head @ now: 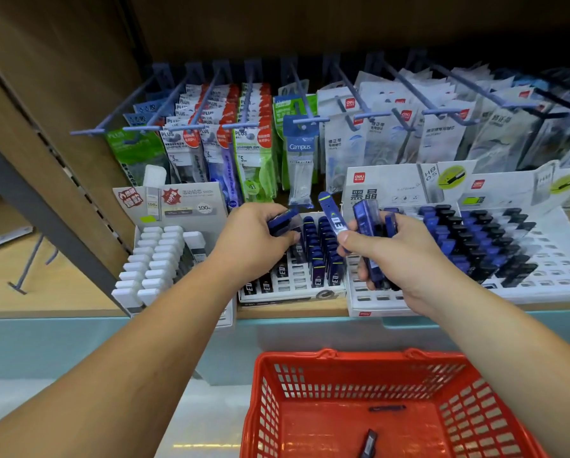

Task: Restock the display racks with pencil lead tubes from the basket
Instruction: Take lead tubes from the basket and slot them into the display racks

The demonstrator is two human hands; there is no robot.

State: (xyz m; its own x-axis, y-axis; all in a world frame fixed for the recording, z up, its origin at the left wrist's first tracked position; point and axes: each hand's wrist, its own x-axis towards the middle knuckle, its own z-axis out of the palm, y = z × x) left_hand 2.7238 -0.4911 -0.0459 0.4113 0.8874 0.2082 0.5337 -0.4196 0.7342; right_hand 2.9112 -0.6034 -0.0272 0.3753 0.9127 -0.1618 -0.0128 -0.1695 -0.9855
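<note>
At the bottom of the frame, right of centre, the red basket (267, 401) is seen. Two dark tubes are lying on its floor: one near the middle (386, 408), one at the lower edge (368, 442).

Higher up, at mid-frame, the left hand (253, 239) is curled round a single blue tube (283, 221) over the middle rack (296, 282). Just to the right, a bundle of blue tubes (369, 233) is clutched in the right hand (396, 256), and one more tube (333, 216) is pinched upright under the thumb.

The tubes are judged to be light, stiff plastic with smooth faces, so slipping is to be expected, most of all from the loose bundle. Each is best taken by its flat sides near the cap and lowered foot first into a slot.

The free slots of the middle rack lie at its front and left, hard against tubes already standing, which could be knocked askew. At the right of the frame the white rack (548, 279) is partly filled with blue and black tubes; at the left, a rack of white-capped tubes (151, 259) is packed tight.

Farthest back, across the upper frame, hanging packets (253, 143) are strung on hooks above the back rows, and reach there is limited.
</note>
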